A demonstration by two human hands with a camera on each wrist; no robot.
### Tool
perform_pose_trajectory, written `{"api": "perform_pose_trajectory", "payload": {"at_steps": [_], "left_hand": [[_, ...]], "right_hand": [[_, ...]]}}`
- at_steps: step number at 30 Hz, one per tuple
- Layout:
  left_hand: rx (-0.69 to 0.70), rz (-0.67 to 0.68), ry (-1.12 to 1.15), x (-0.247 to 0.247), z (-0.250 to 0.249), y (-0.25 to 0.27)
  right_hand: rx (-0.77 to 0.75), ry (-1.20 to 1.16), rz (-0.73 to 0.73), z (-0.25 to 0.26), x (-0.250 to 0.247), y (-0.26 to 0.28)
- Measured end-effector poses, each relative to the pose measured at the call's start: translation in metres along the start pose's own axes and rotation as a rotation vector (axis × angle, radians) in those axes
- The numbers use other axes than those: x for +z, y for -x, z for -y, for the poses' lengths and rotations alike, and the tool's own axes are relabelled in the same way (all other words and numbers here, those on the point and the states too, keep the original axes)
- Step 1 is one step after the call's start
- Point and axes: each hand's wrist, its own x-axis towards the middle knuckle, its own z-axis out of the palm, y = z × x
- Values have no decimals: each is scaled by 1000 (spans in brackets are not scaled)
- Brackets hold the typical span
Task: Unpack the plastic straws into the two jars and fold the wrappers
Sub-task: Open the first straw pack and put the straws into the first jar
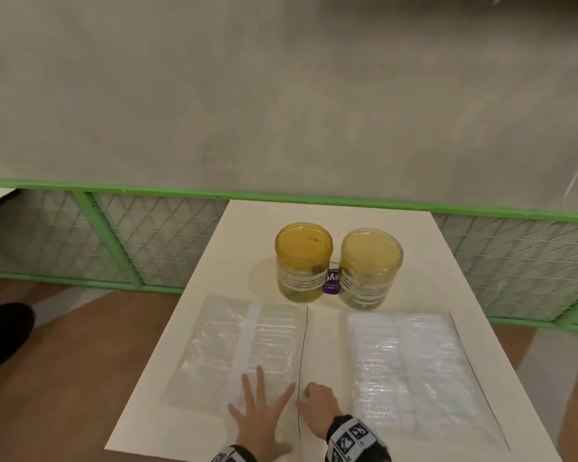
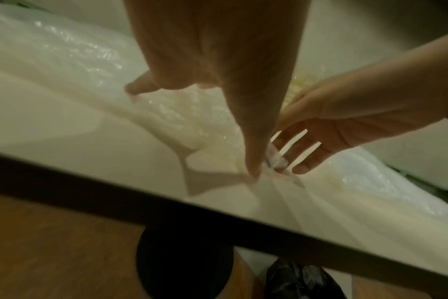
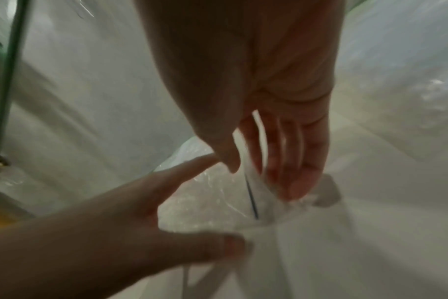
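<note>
At the far left a black shoe (image 1: 4, 335) rested on the wooden floor (image 1: 80, 361), in front of the green mesh fence (image 1: 114, 235). On the white table (image 1: 237, 235) the left pack of plastic straws (image 1: 234, 345) lay flat in its clear wrapper, near the front edge. My left hand (image 1: 259, 416) lay on its near right corner, palm down, fingers straight and spread, pressing rather than gripping. Behind the pack, toward the back of the table, stood the left jar (image 1: 302, 261), yellow-lidded and closed, and just beside it the right jar (image 1: 369, 268), with a small purple label (image 1: 331, 281) showing between them. A thin dark line (image 1: 303, 361) ran along the pack's right edge. There my right hand (image 1: 317, 405) sat, fingers curled, thumb and fingertips pinching the wrapper's edge next to my left thumb; the wrist views were blurred, but crumpled film showed between those fingers. Farther right the second pack of plastic straws (image 1: 411, 368) lay flat, untouched, well apart from both hands.
</note>
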Motion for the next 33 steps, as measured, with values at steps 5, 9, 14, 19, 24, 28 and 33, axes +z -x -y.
{"api": "perform_pose_trajectory", "payload": {"at_steps": [5,9,14,19,24,28,33], "left_hand": [[31,-65,105,0,-4,0],[-50,-161,281,-12,-14,-8],[-59,-291,197,-32,-30,-21],[-115,-197,499,-38,-30,-36],[-144,-224,546,-40,-36,-43],[-115,-305,672,-36,-32,-36],[-125,-284,882,-39,-29,-31]], "right_hand": [[-85,-240,29,-4,16,9],[-72,-265,4,-3,9,9],[-103,-231,-28,1,4,9],[-101,-152,-98,3,1,8],[-73,-217,-105,6,-3,11],[-122,-490,-69,-1,-11,16],[-79,-658,-16,-6,-11,16]]}}
